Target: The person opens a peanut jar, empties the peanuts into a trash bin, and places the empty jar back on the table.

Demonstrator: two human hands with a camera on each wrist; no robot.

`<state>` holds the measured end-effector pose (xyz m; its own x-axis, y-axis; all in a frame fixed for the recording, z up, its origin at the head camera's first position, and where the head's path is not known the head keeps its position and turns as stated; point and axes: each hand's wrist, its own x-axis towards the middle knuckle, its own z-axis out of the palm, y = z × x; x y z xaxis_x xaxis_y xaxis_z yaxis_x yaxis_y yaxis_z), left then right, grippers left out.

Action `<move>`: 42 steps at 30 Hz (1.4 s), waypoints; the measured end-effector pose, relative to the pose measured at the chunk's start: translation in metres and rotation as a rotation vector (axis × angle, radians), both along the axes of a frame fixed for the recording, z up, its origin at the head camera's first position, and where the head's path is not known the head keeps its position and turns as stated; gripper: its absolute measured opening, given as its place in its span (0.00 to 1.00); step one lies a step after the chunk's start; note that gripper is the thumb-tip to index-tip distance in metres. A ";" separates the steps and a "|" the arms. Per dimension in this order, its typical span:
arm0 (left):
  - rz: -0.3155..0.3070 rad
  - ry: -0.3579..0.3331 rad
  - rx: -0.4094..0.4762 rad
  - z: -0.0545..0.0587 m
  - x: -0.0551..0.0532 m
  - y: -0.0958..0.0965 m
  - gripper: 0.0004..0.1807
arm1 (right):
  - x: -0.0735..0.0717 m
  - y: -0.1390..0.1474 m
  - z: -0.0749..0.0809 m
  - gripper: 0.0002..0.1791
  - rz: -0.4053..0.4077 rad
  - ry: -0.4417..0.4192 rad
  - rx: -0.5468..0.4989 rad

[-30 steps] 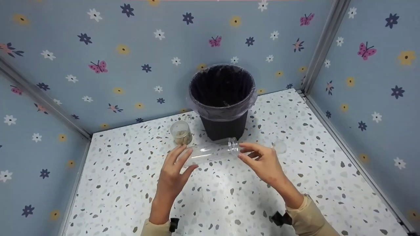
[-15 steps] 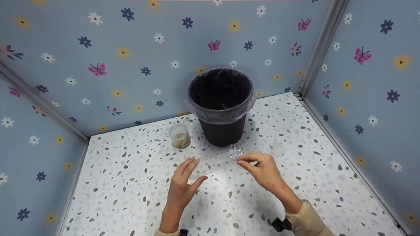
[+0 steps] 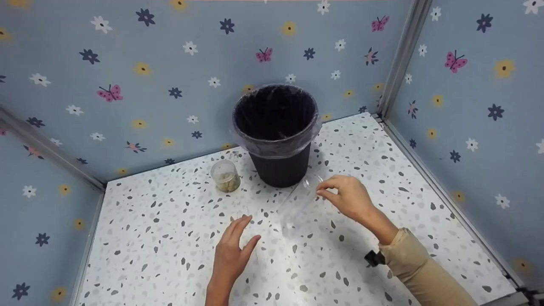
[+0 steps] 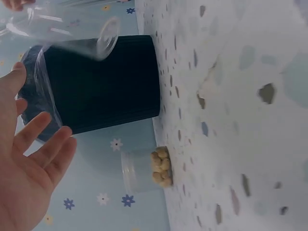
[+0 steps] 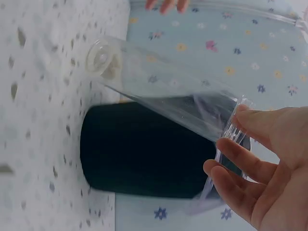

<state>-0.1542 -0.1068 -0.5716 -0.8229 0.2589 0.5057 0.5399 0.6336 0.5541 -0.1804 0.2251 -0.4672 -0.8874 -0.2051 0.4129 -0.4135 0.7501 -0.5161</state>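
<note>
A tall clear plastic bottle (image 5: pixel 168 86) with a threaded neck hangs tilted from my right hand (image 3: pixel 350 197). Thumb and fingers pinch it at the neck, as the right wrist view shows. Its base points down and to the left, in front of the black trash bin (image 3: pixel 280 168). My left hand (image 3: pixel 233 248) is held apart from the bottle, fingers relaxed and slightly spread, with nothing in it. Beyond that hand stands a short clear jar (image 3: pixel 226 176) with several tan, nut-like pieces (image 4: pixel 161 166) at its bottom.
A thin purple-tinted bag (image 3: pixel 276 148) lines the bin and folds over its rim. The speckled white tabletop (image 3: pixel 157 246) meets a flower-patterned blue wall (image 3: pixel 170 63) at the back, with more panels at both sides.
My left hand has let go of the bottle's lower end. My right hand has swung the bottle from nearly level to a steep tilt, neck up.
</note>
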 end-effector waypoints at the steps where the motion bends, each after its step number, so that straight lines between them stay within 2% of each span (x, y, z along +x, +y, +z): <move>1: 0.011 -0.026 -0.004 -0.002 0.003 -0.001 0.29 | -0.004 0.006 0.001 0.02 -0.016 -0.010 0.032; 8: 0.046 -0.201 0.022 -0.013 0.016 -0.007 0.24 | -0.041 0.044 0.007 0.06 -0.119 -0.060 0.214; 11: 0.045 -0.289 0.026 -0.016 0.022 -0.007 0.23 | -0.058 0.059 0.010 0.07 -0.155 -0.088 0.248; 14: 0.051 -0.341 0.022 -0.019 0.028 -0.006 0.26 | -0.075 0.071 0.012 0.09 -0.182 -0.112 0.265; 17: 0.053 -0.366 0.026 -0.022 0.032 -0.006 0.28 | -0.089 0.081 0.011 0.10 -0.201 -0.122 0.288; 24: 0.080 -0.365 0.045 -0.027 0.036 -0.009 0.27 | -0.116 0.097 0.006 0.11 -0.241 -0.158 0.323; 30: 0.108 -0.404 0.040 -0.027 0.040 -0.011 0.26 | -0.130 0.101 0.007 0.10 -0.256 -0.196 0.308; 35: 0.120 -0.445 0.035 -0.031 0.044 -0.012 0.23 | -0.135 0.099 0.009 0.10 -0.263 -0.230 0.340; 42: 0.129 -0.484 0.014 -0.030 0.049 -0.013 0.30 | -0.138 0.095 0.010 0.11 -0.248 -0.294 0.396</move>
<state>-0.1050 -0.1201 -0.6019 -0.9889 0.1359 0.0602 0.1365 0.6692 0.7305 -0.3184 0.3200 -0.4573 -0.9951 -0.0647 0.0744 -0.0810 0.9670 -0.2415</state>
